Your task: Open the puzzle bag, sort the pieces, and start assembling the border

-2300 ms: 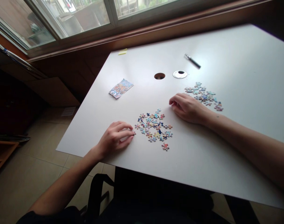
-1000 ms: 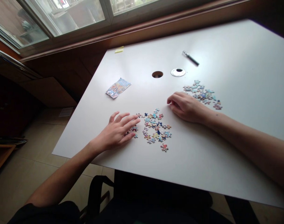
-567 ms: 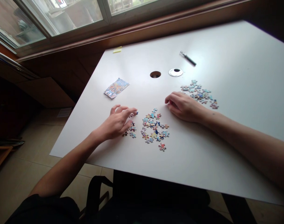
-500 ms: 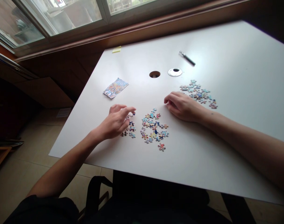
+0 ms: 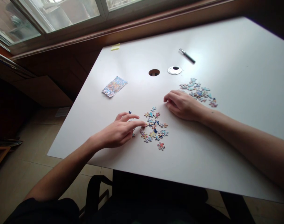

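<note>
The left hand point(image 5: 120, 132) lies palm down on a white table point(image 5: 237, 62), fingers spread loosely and holding nothing, its index fingertip reaching the near-left edge of a small cluster of loose jigsaw pieces point(image 5: 154, 127); a few stray pieces show just past and under the fingers. The right hand point(image 5: 182, 104) rests on the table just beyond and to the right of that cluster, fingers curled inward with the knuckles up; whether anything is pinched beneath them cannot be told. The cluster, a scatter of multicoloured pieces, sits between the two hands near the table's front edge, with one separate piece point(image 5: 161, 146) lying apart on the near side. A second, looser pile of pieces point(image 5: 199, 91), mostly blue and teal, lies just behind the right hand's wrist. Further back, a round cable hole point(image 5: 154, 72) is open in the tabletop, and its silver-rimmed cap point(image 5: 174, 70) lies beside it. A dark pen point(image 5: 187, 56) lies at an angle behind the cap. A colourful printed packet point(image 5: 114, 86) lies flat toward the table's left side, well apart from the hands, and a yellow sticky note point(image 5: 115, 47) sits at the far left corner beneath the window point(image 5: 62, 12).
</note>
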{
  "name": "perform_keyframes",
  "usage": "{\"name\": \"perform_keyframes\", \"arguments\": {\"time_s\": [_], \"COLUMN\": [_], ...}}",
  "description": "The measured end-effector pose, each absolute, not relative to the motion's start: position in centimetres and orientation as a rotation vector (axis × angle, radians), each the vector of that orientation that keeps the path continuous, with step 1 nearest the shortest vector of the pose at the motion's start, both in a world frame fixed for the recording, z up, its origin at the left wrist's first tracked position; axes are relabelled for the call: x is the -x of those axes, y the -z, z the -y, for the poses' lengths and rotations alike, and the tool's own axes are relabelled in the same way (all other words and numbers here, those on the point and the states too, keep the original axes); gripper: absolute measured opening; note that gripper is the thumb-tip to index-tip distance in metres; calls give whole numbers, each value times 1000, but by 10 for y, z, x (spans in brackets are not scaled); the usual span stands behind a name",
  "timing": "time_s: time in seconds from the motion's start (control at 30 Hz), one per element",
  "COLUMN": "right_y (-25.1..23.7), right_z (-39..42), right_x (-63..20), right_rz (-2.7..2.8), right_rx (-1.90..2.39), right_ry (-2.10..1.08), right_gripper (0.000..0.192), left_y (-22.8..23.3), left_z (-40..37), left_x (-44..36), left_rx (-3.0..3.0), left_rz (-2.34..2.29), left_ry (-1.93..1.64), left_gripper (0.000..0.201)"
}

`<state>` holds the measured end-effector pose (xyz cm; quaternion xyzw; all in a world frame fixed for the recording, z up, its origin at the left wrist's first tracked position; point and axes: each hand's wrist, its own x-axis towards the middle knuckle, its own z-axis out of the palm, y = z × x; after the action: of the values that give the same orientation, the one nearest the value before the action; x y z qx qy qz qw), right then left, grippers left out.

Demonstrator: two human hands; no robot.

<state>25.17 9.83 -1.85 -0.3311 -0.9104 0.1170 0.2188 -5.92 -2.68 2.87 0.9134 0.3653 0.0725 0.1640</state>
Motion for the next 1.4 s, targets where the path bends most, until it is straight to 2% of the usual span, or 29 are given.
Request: {"name": "perform_keyframes", "arguments": {"time_s": [0.13, 0.27, 0.43, 0.53, 0.9, 1.07, 1.2, 1.4], "right_y": [19, 19, 17, 17, 17, 19, 18, 19], "right_z": [-99, -99, -97, -97, -97, -97, -97, -97], "right_x": [-253, -253, -252, -252, -252, -252, -252, -252], "right_rz": [2517, 2522, 2516, 2516, 2521, 2515, 2515, 2504], "right_rx": [926, 924, 935, 929, 923, 922, 927, 914], "right_ry": [-336, -337, -352, -346, -322, -320, -312, -310], "right_gripper": [15, 14, 14, 14, 14, 14, 14, 17], "left_y": [-28, -26, -24, -26, -33, -29, -25, -24], "left_z": [28, 31, 37, 41, 51, 46, 43, 41], "left_x": [61, 63, 59, 54, 41, 38, 39, 27], "left_rx": [-2610, -2646, -2704, -2740, -2849, -2829, -2801, -2822], "left_rz": [-1188, -1009, -1080, -930, -879, -853, -977, -838], "left_ry": [-324, -281, -400, -336, -356, -289, -342, -187], "left_gripper": [48, 49, 44, 46, 32, 42, 35, 52]}}
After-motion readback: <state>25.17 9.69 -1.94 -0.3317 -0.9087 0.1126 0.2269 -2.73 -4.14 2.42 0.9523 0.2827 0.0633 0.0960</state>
